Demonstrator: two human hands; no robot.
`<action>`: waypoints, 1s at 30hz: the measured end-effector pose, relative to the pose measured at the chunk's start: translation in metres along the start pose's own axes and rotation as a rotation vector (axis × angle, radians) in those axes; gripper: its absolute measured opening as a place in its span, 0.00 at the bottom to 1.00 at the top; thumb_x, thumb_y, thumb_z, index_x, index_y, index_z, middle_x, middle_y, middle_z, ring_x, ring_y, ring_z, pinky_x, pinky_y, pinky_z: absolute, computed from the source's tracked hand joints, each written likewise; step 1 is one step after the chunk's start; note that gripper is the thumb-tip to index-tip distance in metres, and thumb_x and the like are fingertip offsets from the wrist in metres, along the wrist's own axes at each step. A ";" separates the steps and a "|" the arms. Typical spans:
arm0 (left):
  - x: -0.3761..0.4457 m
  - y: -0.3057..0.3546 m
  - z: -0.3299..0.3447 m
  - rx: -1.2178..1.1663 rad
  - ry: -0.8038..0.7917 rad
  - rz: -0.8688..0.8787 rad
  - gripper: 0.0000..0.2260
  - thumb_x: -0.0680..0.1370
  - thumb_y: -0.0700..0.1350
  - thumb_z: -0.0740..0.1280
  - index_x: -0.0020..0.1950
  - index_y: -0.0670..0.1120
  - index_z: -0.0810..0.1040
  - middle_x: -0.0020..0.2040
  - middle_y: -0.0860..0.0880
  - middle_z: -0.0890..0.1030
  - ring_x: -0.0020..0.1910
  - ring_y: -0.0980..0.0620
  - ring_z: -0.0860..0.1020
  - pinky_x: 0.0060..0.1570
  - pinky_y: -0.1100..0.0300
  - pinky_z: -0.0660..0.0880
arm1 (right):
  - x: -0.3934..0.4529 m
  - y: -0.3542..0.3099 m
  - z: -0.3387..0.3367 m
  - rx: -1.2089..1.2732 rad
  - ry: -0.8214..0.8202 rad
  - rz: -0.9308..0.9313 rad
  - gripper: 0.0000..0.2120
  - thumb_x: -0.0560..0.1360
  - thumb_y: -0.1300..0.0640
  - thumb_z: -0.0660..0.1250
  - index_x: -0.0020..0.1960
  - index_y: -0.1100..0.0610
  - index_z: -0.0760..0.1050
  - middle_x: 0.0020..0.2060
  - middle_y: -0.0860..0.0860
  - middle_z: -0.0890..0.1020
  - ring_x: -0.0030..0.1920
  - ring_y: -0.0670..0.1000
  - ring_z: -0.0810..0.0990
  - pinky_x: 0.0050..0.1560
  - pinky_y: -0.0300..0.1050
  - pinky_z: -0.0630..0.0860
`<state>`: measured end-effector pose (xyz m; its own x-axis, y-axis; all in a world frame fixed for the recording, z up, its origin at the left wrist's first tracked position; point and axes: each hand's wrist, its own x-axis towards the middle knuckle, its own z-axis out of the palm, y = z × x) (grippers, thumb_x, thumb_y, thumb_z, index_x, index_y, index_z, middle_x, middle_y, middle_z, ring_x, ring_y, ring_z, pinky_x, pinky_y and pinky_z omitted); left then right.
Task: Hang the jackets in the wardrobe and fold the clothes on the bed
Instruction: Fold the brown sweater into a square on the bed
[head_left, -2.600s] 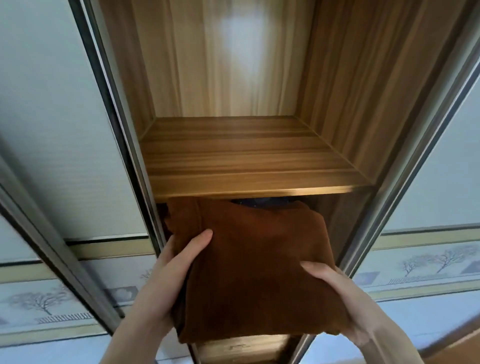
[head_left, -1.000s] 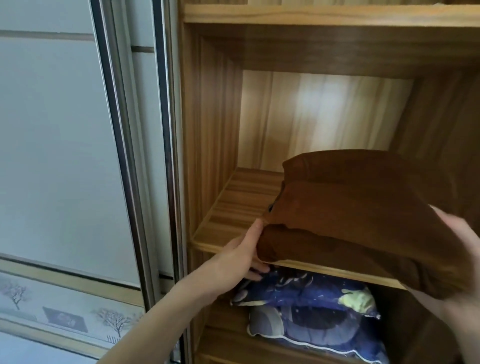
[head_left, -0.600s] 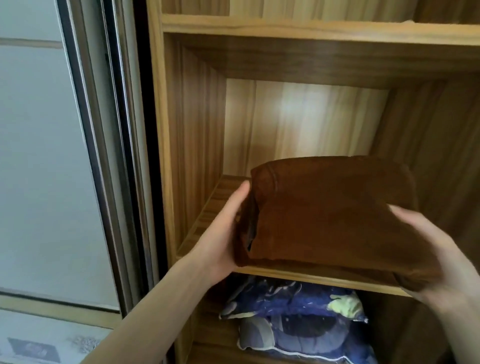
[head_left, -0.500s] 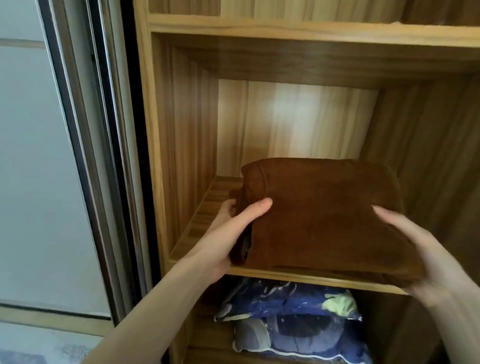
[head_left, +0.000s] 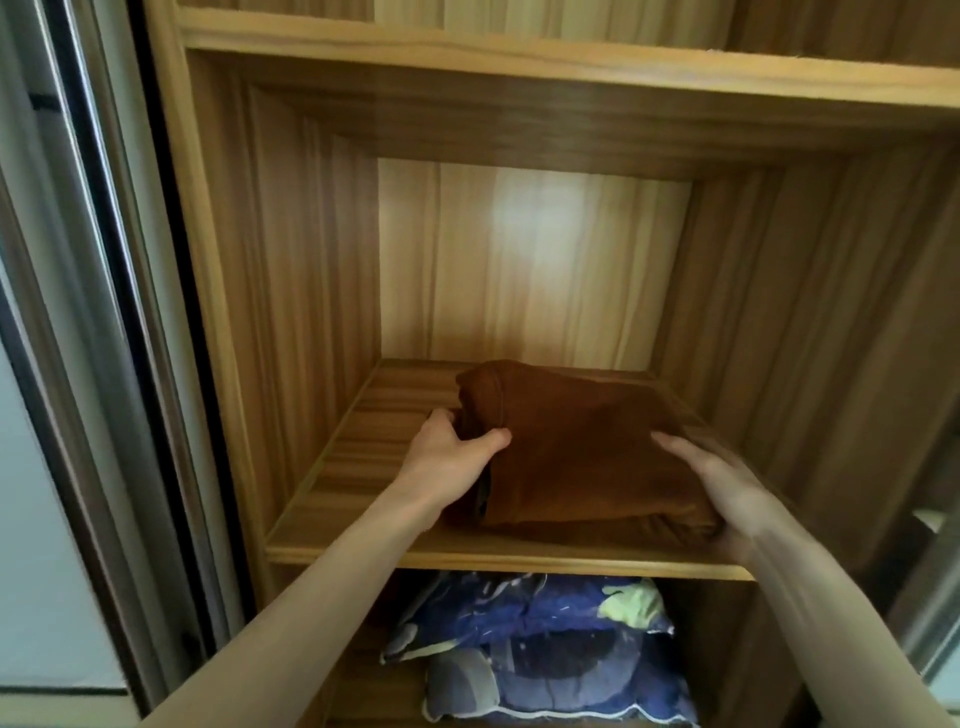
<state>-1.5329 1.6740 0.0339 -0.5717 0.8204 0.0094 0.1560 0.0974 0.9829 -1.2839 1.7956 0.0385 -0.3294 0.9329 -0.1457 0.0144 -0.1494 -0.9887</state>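
Note:
A folded brown garment (head_left: 582, 452) lies on a wooden wardrobe shelf (head_left: 363, 447), towards the right side of the compartment. My left hand (head_left: 452, 452) grips its left edge, thumb on top and fingers tucked behind the fold. My right hand (head_left: 727, 483) holds the garment's front right corner, with its fingers laid along the top and the palm against the corner.
The compartment has wooden side walls and another shelf (head_left: 519, 57) above. Below the shelf sits a blue patterned pillow or bedding bundle (head_left: 530, 649). A sliding wardrobe door (head_left: 62, 364) with a metal frame stands at the left. Bare shelf shows to the garment's left.
The brown garment has gone from being held in front of the wardrobe to lying on the shelf, pushed further in. Both hands stayed on its sides.

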 end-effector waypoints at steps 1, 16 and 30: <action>0.005 -0.004 0.001 0.038 -0.005 -0.018 0.27 0.76 0.56 0.76 0.71 0.48 0.71 0.59 0.52 0.80 0.59 0.49 0.79 0.55 0.55 0.76 | 0.000 0.001 0.002 -0.026 0.009 0.002 0.49 0.55 0.35 0.84 0.73 0.49 0.74 0.58 0.57 0.85 0.55 0.60 0.85 0.60 0.57 0.81; -0.010 0.029 0.044 0.889 0.043 0.579 0.30 0.84 0.65 0.55 0.82 0.50 0.64 0.79 0.49 0.68 0.79 0.48 0.63 0.79 0.50 0.59 | 0.015 -0.011 0.024 -1.025 -0.058 -0.563 0.24 0.81 0.34 0.57 0.75 0.39 0.71 0.76 0.42 0.69 0.77 0.51 0.66 0.78 0.59 0.62; 0.018 0.005 0.043 1.037 -0.135 0.377 0.35 0.81 0.72 0.50 0.84 0.55 0.57 0.85 0.49 0.57 0.83 0.48 0.54 0.81 0.49 0.50 | 0.017 -0.003 0.031 -1.244 -0.124 -0.417 0.30 0.82 0.32 0.50 0.82 0.36 0.52 0.83 0.38 0.51 0.83 0.45 0.46 0.81 0.53 0.48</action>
<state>-1.5078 1.7133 0.0307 -0.2630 0.9452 0.1933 0.9355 0.2009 0.2905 -1.3192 1.8019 0.0405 -0.6031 0.7894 0.1144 0.7229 0.6015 -0.3401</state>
